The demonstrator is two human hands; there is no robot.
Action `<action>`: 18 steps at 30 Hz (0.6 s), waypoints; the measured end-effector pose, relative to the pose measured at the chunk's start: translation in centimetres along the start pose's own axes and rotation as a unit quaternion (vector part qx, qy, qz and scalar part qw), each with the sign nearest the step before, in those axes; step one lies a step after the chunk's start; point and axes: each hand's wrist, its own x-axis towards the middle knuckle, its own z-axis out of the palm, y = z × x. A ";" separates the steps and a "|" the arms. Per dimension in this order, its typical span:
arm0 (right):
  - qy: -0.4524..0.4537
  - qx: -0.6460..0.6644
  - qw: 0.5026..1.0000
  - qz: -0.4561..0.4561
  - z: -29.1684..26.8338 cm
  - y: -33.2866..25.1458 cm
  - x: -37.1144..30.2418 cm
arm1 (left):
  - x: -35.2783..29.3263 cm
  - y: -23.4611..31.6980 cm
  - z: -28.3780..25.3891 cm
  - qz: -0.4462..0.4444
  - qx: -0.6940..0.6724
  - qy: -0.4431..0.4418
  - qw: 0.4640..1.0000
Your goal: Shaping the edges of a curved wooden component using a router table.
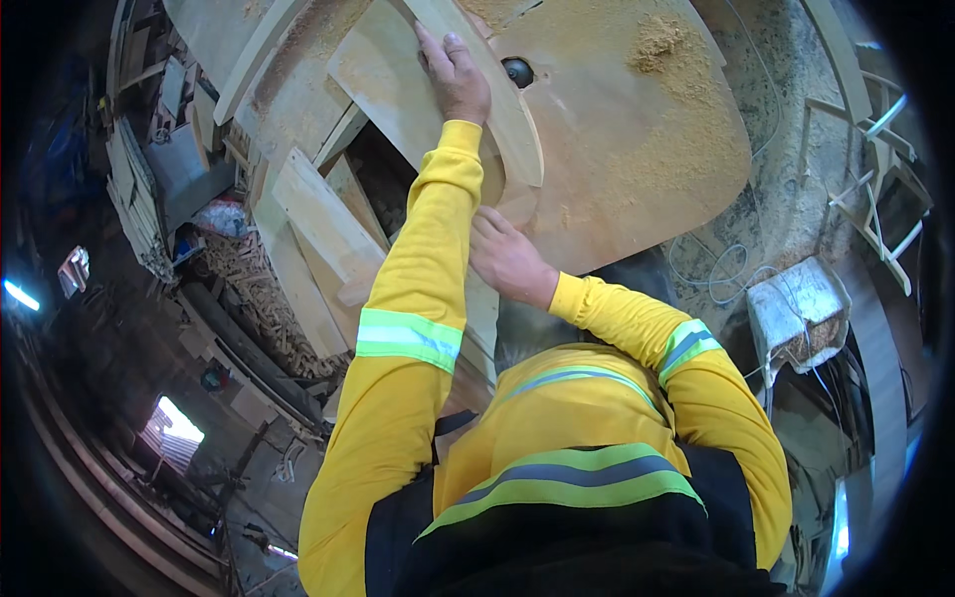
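Hands (460, 85) at curved board (514, 134), long axis slanting upper-left to lower-right

Smooth wooden strip (509, 117), dusty matt wooden tabletop (619, 149), cloth sleeve (418, 264)

No readable texts, labels, brands, numbers or signs.

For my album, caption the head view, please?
Left hand at a curved wooden piece, right hand nearby, sawdust on the board.
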 end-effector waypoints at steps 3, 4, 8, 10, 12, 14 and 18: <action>-0.004 -0.003 1.000 0.000 0.0 0.2 0.2 | 0.3 -0.3 0.0 0.007 0.005 0.004 1.000; -0.004 -0.004 1.000 0.000 0.0 0.3 0.2 | 0.4 -0.3 0.0 0.007 0.008 0.007 1.000; -0.006 0.006 1.000 -0.004 0.0 0.6 0.3 | 0.7 -0.4 0.1 0.012 0.011 0.010 1.000; -0.012 0.014 1.000 -0.006 -0.2 0.8 0.4 | 0.8 -0.3 0.1 0.006 0.007 0.013 1.000; -0.019 0.013 1.000 -0.012 -0.4 1.0 0.4 | 1.0 -0.3 0.2 0.009 0.004 0.017 1.000; -0.018 0.012 1.000 -0.014 -0.3 1.1 0.5 | 1.2 -0.4 0.2 0.012 0.000 0.021 1.000; -0.019 0.016 1.000 -0.018 -0.7 1.5 0.6 | 1.6 -0.5 0.4 0.008 -0.004 0.025 1.000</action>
